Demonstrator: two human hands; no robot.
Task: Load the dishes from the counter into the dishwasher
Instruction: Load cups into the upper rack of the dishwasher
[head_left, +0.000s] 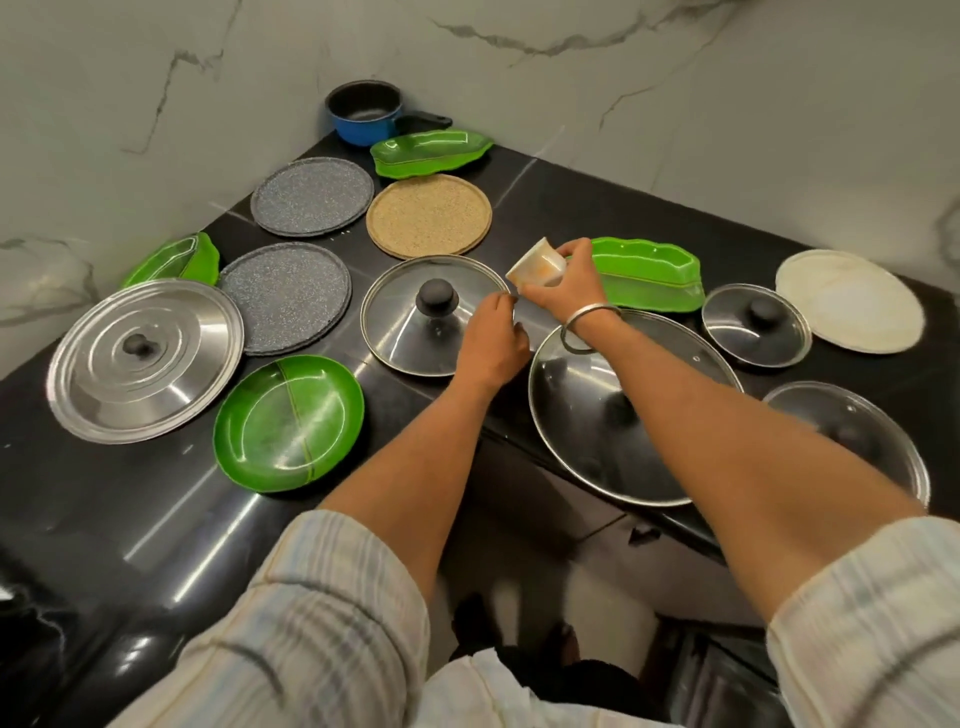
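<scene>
Right hand (563, 291): I see its fingers grasping a small white cup with orange print (537, 263), tilted, centre frame.
Left hand (491, 343): fingers pinching the rim of a knobbed glass lid (410, 332) lying on the black desk (156, 499).

Glossy black tabletop (156, 499) in a marble corner, carrying a steel lid (145, 358), three green leaf-shaped trays (431, 151), a round green plate (288, 423), two speckled grey plates (311, 196), a tan plate (428, 215), a whitish plate (849, 300), a blue saucepan (366, 111), what look like four glass lids (434, 314).
</scene>
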